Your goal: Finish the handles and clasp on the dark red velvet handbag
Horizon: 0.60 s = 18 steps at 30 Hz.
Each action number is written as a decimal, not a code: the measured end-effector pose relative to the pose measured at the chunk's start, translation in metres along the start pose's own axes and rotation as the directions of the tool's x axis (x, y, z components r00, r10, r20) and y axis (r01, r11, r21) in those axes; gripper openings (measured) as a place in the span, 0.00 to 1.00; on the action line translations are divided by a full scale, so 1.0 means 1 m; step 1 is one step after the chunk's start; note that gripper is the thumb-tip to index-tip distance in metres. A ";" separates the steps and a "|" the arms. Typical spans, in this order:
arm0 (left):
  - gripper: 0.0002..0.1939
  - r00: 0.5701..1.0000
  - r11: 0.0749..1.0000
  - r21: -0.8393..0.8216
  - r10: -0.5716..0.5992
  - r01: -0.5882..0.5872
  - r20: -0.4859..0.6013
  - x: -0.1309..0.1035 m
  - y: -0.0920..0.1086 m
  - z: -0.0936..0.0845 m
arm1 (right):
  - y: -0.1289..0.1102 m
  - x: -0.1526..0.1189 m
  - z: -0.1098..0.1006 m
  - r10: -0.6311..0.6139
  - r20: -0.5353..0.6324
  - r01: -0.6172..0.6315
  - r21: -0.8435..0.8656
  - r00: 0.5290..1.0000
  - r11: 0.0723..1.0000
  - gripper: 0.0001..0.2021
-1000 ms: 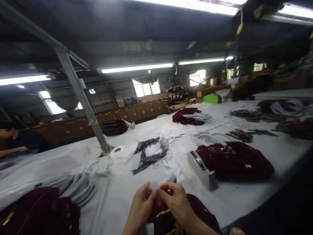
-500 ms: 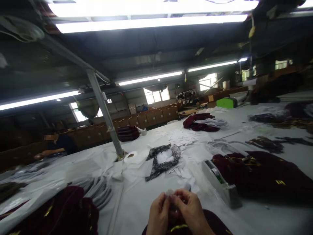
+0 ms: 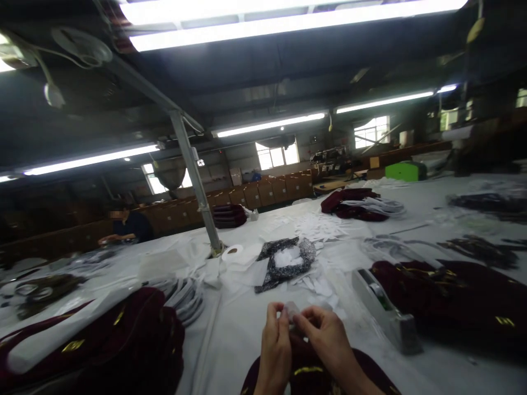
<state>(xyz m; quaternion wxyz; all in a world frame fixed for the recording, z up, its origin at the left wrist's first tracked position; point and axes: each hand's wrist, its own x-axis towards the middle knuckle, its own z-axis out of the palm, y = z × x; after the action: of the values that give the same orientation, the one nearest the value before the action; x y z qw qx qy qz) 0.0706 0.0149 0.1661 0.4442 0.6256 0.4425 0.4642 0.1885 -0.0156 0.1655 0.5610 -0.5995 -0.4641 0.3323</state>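
My left hand and my right hand are close together at the bottom centre, both closed in a pinch. Between their fingertips is a small, whitish, see-through piece, too blurred to name exactly. Directly beneath the hands lies a burgundy bag with gold-coloured marks, partly covered by my wrists. A grey tape dispenser stands to the right of my right hand. Beyond the fingers, a black-and-white speckled bag holds white paper pieces.
Burgundy bags are stacked at left, with another burgundy bag at right. A metal post rises from the white table near a white roll. A co-worker sits at the far left.
The view has swung left, so the surroundings appear farther right. My hands stay pinched together, slightly higher in the picture, with the whitish piece showing more between the fingertips.
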 end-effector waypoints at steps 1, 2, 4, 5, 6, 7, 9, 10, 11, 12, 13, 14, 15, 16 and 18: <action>0.23 1.000 1.000 -0.027 -0.009 0.009 0.002 0.000 -0.001 0.000 | 0.000 0.001 0.001 -0.008 -0.019 0.007 -0.026 1.000 1.000 0.20; 0.23 1.000 0.999 -0.049 -0.020 0.020 0.008 0.001 -0.002 0.001 | 0.000 0.002 0.002 -0.013 -0.033 0.012 -0.042 0.999 0.999 0.20; 0.23 0.999 0.997 -0.074 -0.029 0.031 0.027 0.001 -0.003 0.003 | 0.001 0.004 0.003 -0.013 -0.050 0.010 -0.058 0.999 0.998 0.19; 0.23 0.999 0.997 -0.078 -0.023 0.025 0.036 0.001 -0.004 0.004 | 0.001 0.005 0.003 -0.006 -0.059 0.003 -0.064 0.998 0.998 0.19; 0.23 0.999 0.997 -0.078 -0.011 0.014 0.041 0.001 -0.003 0.005 | 0.000 0.005 0.003 0.002 -0.067 -0.007 -0.069 0.998 0.998 0.18; 0.23 0.999 0.997 -0.076 0.005 -0.002 0.044 0.000 -0.002 0.007 | -0.001 0.005 0.003 0.010 -0.074 -0.015 -0.074 0.997 0.997 0.18; 0.22 0.998 0.997 -0.062 0.043 -0.040 0.043 -0.002 0.003 0.009 | -0.003 0.005 0.004 0.016 -0.096 -0.024 -0.080 0.995 0.997 0.17; 0.22 0.997 0.997 -0.050 0.061 -0.059 0.040 -0.004 0.006 0.010 | -0.004 0.005 0.004 0.012 -0.113 -0.021 -0.079 0.994 0.997 0.18; 0.22 0.996 0.996 -0.040 0.077 -0.075 0.036 -0.005 0.008 0.011 | -0.005 0.005 0.005 0.004 -0.130 -0.014 -0.072 0.991 0.997 0.18; 0.22 0.995 0.995 -0.034 0.092 -0.090 0.033 -0.006 0.011 0.012 | -0.005 0.005 0.005 0.001 -0.150 -0.009 -0.056 0.989 0.998 0.19; 0.22 0.994 0.994 -0.034 0.103 -0.102 0.031 -0.006 0.012 0.013 | -0.005 0.005 0.006 0.003 -0.166 -0.008 -0.030 0.986 1.000 0.20; 0.22 0.994 0.993 -0.041 0.108 -0.107 0.031 -0.006 0.013 0.013 | -0.004 0.005 0.006 0.009 -0.170 -0.008 0.008 0.985 1.000 0.20; 0.22 0.994 0.993 -0.056 0.106 -0.104 0.033 -0.005 0.012 0.012 | -0.004 0.005 0.006 0.015 -0.154 -0.006 0.053 0.988 0.999 0.21; 0.21 0.995 0.992 -0.080 0.097 -0.094 0.037 -0.004 0.011 0.012 | -0.004 0.005 0.006 0.014 -0.119 -0.002 0.098 0.993 0.995 0.23; 0.19 0.996 0.989 -0.124 0.082 -0.076 0.043 -0.001 0.008 0.009 | -0.006 0.004 0.005 -0.020 -0.040 0.026 0.157 0.999 0.987 0.24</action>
<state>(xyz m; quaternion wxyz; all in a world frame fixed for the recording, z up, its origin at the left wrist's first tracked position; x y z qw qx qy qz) 0.0804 0.0105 0.1716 0.4732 0.6254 0.3773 0.4926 0.1845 -0.0105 0.1715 0.6193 -0.5541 -0.4324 0.3499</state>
